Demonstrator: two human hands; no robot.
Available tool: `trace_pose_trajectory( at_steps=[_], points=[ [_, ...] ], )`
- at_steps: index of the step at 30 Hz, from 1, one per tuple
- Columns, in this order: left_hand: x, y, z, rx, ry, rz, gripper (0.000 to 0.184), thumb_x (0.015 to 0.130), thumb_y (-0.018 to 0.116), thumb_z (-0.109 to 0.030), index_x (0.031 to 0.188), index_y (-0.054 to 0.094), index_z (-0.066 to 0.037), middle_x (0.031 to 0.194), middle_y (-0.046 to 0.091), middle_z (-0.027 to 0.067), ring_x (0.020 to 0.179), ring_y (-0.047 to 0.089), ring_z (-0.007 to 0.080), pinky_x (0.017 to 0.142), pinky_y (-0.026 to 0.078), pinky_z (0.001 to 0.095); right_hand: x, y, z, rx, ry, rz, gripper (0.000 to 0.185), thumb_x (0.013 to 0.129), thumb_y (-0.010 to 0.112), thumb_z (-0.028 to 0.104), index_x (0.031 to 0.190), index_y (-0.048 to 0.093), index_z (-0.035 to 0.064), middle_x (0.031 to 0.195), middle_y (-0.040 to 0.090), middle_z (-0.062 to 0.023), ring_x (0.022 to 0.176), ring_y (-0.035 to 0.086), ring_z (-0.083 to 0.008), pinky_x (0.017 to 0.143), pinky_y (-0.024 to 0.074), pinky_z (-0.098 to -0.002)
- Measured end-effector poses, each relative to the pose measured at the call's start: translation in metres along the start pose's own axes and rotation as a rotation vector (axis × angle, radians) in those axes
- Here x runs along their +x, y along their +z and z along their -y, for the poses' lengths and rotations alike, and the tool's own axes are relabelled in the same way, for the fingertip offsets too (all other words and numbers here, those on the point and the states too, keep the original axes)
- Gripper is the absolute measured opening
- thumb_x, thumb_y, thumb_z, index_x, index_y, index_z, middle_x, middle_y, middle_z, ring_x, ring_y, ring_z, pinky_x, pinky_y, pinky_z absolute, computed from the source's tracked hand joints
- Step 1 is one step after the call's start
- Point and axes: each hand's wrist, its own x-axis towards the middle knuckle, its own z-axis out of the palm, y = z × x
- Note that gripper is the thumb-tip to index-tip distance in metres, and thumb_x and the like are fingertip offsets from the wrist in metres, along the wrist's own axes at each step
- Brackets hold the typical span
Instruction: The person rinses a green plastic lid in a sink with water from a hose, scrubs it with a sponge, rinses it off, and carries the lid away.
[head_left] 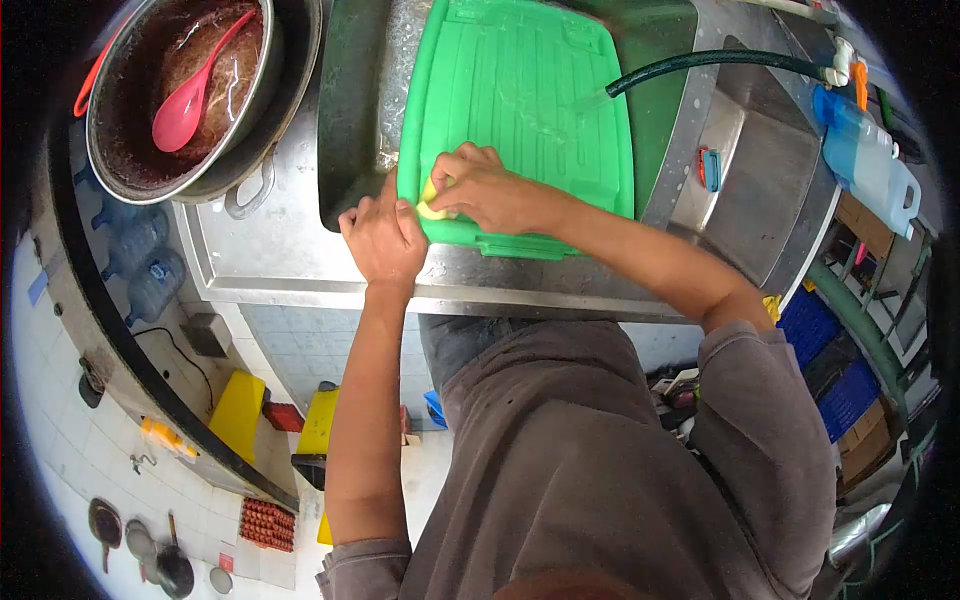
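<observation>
Showed a ribbed lid (545,85) of wet, glossy green plastic over the sink (350,110) of smooth metal. Left of the sink, included a glossy pink plastic spoon (183,113) in a metal pot (100,125), rough-stained inside; below, a matt cloth shirt (580,470).

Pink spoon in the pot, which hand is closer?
Left: the left hand is at the edge of the green lid, toward the pink spoon. The right hand, with a yellow sponge, is farther away.
</observation>
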Motion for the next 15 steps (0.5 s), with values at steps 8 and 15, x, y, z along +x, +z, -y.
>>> trace_pose_trajectory(
  at_steps=[8,15],
  points=[
    [0.002,-0.002,-0.002,0.003,-0.008,0.008,0.050,0.093,0.045,-0.021,0.138,0.065,-0.012,0.098,0.074,0.0108,0.085,0.063,0.0281,0.091,0.040,0.0443,-0.019,-0.019,-0.009,-0.031,-0.011,0.079,0.020,0.082,0.066,-0.004,0.097,0.076,0.0057,0.116,0.056,-0.0113,0.121,0.048,-0.0317,0.106,0.0353,-0.0463],
    [0.001,0.000,-0.001,-0.034,-0.061,-0.003,0.050,0.093,0.045,-0.021,0.137,0.067,-0.011,0.095,0.074,0.0119,0.085,0.063,0.0285,0.090,0.040,0.0444,0.011,0.039,-0.010,0.196,0.044,-0.315,0.009,0.089,0.073,0.009,0.096,0.077,0.0032,0.112,0.058,-0.0127,0.109,0.057,-0.0324,0.095,0.0470,-0.0424]
  ],
)
